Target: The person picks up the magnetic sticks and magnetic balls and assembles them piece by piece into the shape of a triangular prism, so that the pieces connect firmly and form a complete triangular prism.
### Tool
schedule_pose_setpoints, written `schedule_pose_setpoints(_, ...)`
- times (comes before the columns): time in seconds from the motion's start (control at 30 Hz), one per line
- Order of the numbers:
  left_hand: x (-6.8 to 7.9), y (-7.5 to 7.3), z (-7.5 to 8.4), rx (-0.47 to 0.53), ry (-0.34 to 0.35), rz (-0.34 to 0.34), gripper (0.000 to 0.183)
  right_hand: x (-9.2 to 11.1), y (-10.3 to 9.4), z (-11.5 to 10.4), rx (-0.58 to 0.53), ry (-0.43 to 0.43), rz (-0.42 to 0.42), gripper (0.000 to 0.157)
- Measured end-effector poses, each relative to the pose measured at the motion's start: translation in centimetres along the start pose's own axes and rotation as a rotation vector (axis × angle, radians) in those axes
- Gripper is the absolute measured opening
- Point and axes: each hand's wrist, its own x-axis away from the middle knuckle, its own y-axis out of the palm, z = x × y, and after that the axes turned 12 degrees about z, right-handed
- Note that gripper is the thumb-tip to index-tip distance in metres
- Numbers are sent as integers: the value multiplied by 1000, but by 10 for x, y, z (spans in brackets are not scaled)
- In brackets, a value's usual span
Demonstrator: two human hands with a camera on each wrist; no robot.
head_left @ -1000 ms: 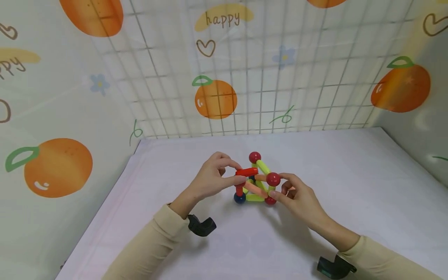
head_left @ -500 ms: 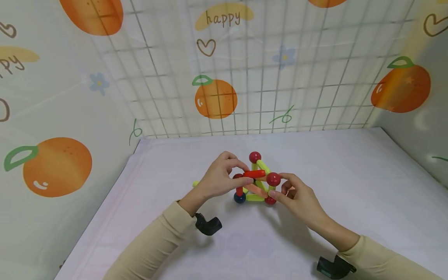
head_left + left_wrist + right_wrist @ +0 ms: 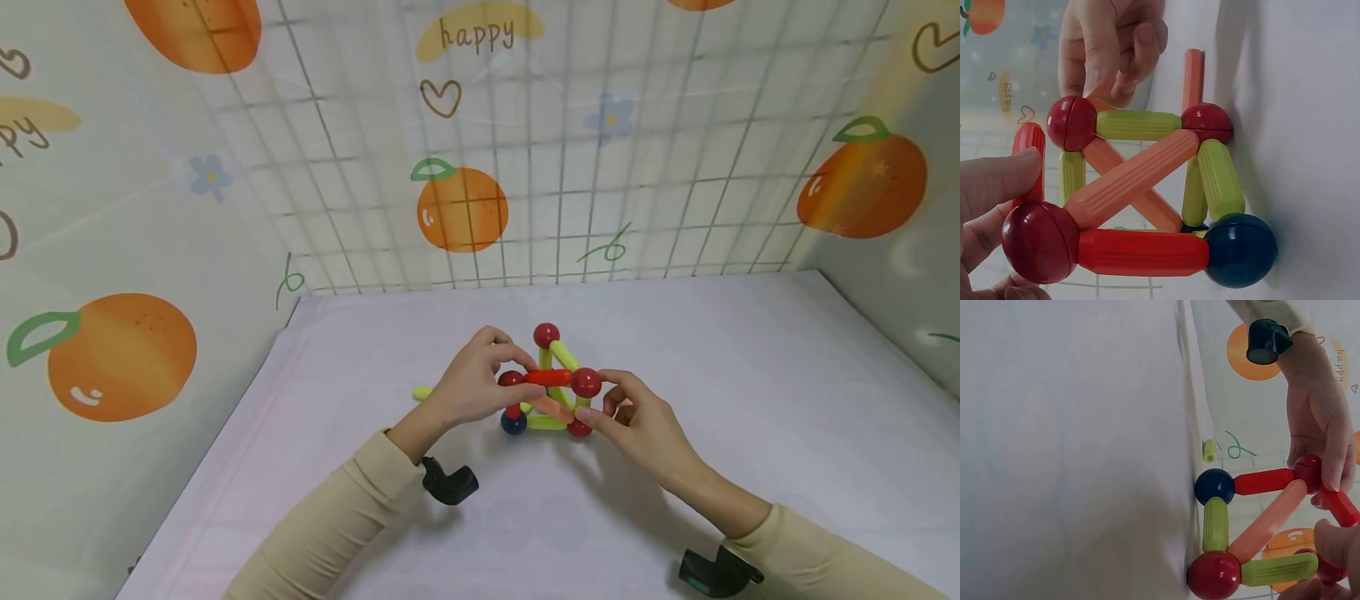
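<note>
A frame of magnetic rods and balls stands on the table. In the head view my left hand [image 3: 476, 383] pinches a red rod [image 3: 549, 378] between thumb and fingers, lying across the frame's top. Its right end meets or nearly meets the upper right red ball [image 3: 586, 383]; its other end is by the upper left red ball [image 3: 1040, 242]. My right hand [image 3: 645, 421] holds that right corner, thumb at the yellow-green upright. A red upright [image 3: 1144, 252] joins the upper left ball to a dark blue ball [image 3: 1241, 250]. Salmon rods [image 3: 1138, 178] cross diagonally.
A loose yellow-green rod [image 3: 422, 392] lies left of the frame, partly behind my left hand. Another salmon rod [image 3: 1194, 75] shows beyond the lower red ball in the left wrist view. A fruit-printed curtain [image 3: 345, 167] rises behind the white table [image 3: 750, 350].
My left hand has moved right with the red rod, from over the upper left ball to between the two upper red balls. The loose yellow-green rod came into sight. My right hand stays put.
</note>
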Motion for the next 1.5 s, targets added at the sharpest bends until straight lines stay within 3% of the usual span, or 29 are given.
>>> schedule_pose_setpoints(1.0,-4,0,-1,-13,39,-18,25,-1,-2,-1,-3,-5,17,48)
schedule_pose_setpoints(1.5,-6,-1,5,-78,42,-28,21,-3,-2,-2,-3,-3,9,49)
